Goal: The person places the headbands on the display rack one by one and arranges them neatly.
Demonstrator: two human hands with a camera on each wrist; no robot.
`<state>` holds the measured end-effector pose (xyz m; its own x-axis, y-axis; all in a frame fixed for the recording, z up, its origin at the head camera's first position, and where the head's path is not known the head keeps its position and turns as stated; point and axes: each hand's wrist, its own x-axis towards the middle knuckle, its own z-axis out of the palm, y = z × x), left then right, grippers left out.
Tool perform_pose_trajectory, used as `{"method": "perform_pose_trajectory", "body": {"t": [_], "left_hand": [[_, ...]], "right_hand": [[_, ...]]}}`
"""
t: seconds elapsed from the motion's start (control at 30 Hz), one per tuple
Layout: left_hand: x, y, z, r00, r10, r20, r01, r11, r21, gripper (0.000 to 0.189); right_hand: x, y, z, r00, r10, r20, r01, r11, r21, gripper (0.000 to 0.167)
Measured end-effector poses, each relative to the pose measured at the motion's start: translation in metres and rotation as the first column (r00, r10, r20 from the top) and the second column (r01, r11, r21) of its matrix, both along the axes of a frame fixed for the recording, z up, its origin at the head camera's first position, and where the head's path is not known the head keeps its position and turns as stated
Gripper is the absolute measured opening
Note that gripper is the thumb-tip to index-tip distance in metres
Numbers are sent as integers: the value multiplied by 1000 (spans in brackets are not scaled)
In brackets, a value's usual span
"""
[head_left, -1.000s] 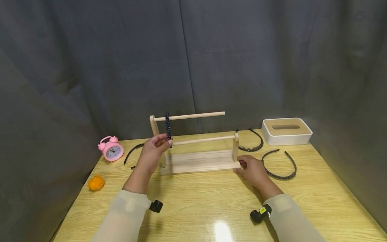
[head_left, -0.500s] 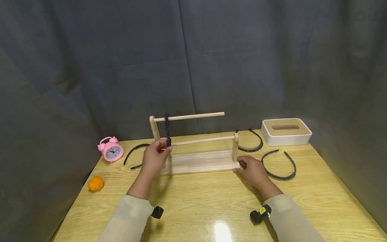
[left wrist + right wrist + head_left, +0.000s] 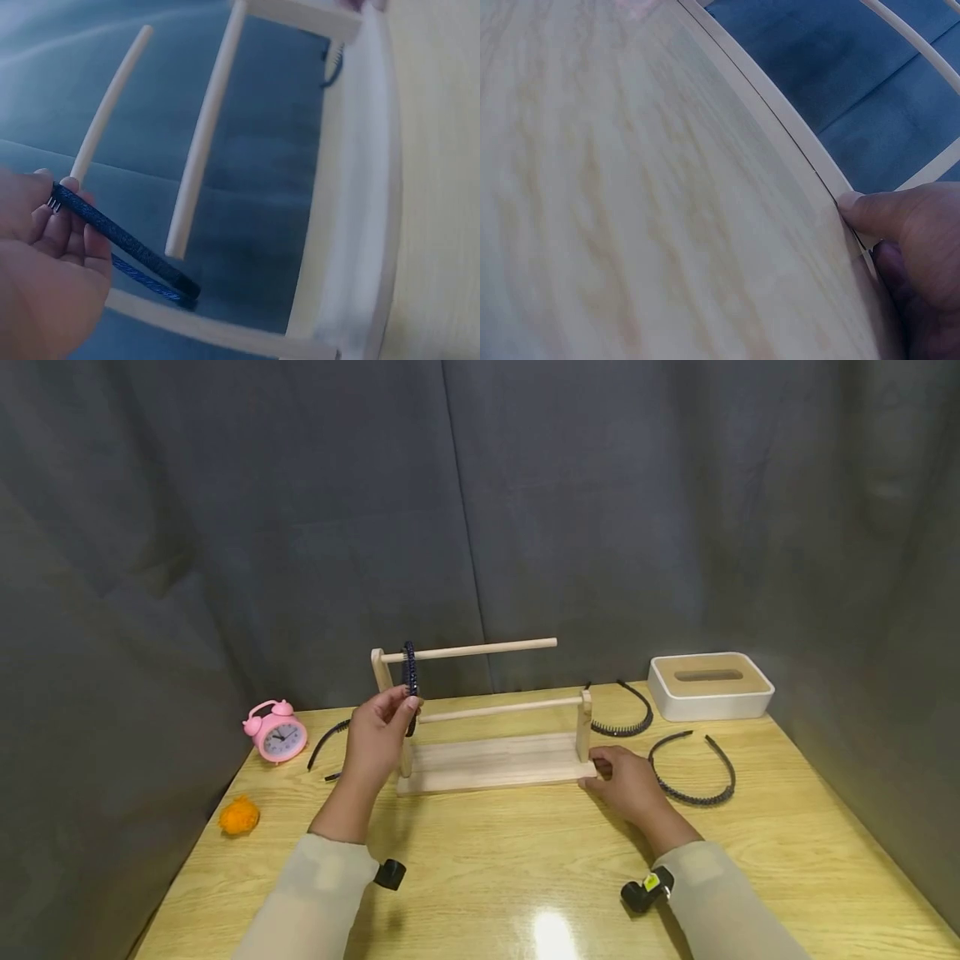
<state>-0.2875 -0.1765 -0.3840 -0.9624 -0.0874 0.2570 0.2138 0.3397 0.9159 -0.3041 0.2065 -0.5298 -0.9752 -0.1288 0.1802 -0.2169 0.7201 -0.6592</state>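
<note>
A dark blue toothed headband (image 3: 409,668) hangs over the upper rod (image 3: 487,649) of a wooden rack (image 3: 498,762), near its left post. My left hand (image 3: 378,731) pinches the band below the rod between thumb and fingers. In the left wrist view, the headband (image 3: 124,236) slants away from the fingertips, its ends near the free end of the lower rod (image 3: 202,142). At the rack's right end, my right hand (image 3: 626,779) grips the corner of the base; in the right wrist view its thumb (image 3: 877,212) presses on the base edge.
Dark headbands lie on the wooden table: one (image 3: 693,797) beside my right hand, one (image 3: 626,729) behind the right post, and one (image 3: 327,743) partly hidden behind my left hand. A pink alarm clock (image 3: 279,735), an orange fuzzy ball (image 3: 239,816) and a white tissue box (image 3: 712,706) stand around.
My left hand dipped down the headband, then rose again. The headband has shifted slightly left along the upper rod, towards the post. My right hand stays put on the base.
</note>
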Motion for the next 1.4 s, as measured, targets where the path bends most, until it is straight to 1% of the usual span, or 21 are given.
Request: {"method": "perform_pose_trajectory", "body": {"t": [0.07,0.1,0.17,0.23,0.3,0.37,0.43,0.53,0.6,0.77,0.83,0.9,0.97,1.1,1.2,1.3,1.4], "left_hand": [[-3,3,3,999,-25,37,20,994,111,36],[-4,4,4,998,-39,52,30,985,171,37],[-6,7,6,995,-75,67,53,956,287,38],[-8,9,7,992,-107,65,74,921,383,40],[-10,10,7,991,-122,58,85,899,430,41],[-11,10,7,991,-126,54,88,886,455,40],[-12,10,5,991,-121,55,81,879,470,40],[-12,8,2,992,-111,63,67,874,480,40],[-13,7,0,992,-102,68,58,879,474,41],[-13,7,-2,995,-59,83,19,908,419,38],[-14,8,-2,995,-55,78,17,906,423,37],[-14,9,-2,996,-58,69,22,895,446,35],[-15,11,-2,996,-68,55,33,874,485,33],[-16,12,-2,994,-100,31,66,825,561,33],[-17,12,-4,993,-121,16,88,800,593,34],[-19,13,-6,992,-125,6,96,788,608,28],[-20,14,-7,992,-125,7,95,785,612,21]], "right_hand": [[1,0,0,1000,2,6,-2,1000,1,54],[2,1,-1,1000,2,8,-2,1000,2,54],[2,1,-1,1000,4,6,-4,1000,4,54],[3,0,0,1000,2,3,-2,1000,2,54],[3,0,0,1000,0,3,0,1000,-6,54],[3,-1,1,1000,0,-5,0,1000,-10,54],[3,-2,2,1000,0,-10,-1,1000,-17,53],[3,-3,4,1000,2,-22,-2,1000,-15,51],[4,-3,4,1000,1,-22,-1,1000,-15,51],[4,-2,5,1000,-3,-23,3,1000,-14,51],[4,-2,5,1000,-7,-23,6,1000,-15,51],[5,-2,5,1000,-5,-22,5,1000,-14,51],[5,-2,5,1000,-6,-21,5,1000,-14,51],[4,-1,4,1000,-1,-20,1,1000,-19,51],[4,-1,2,1000,1,-17,-1,1000,-25,51],[3,-1,2,1000,2,-18,-3,1000,-25,52],[2,0,2,1000,-1,-19,1,1000,-24,52]]}}
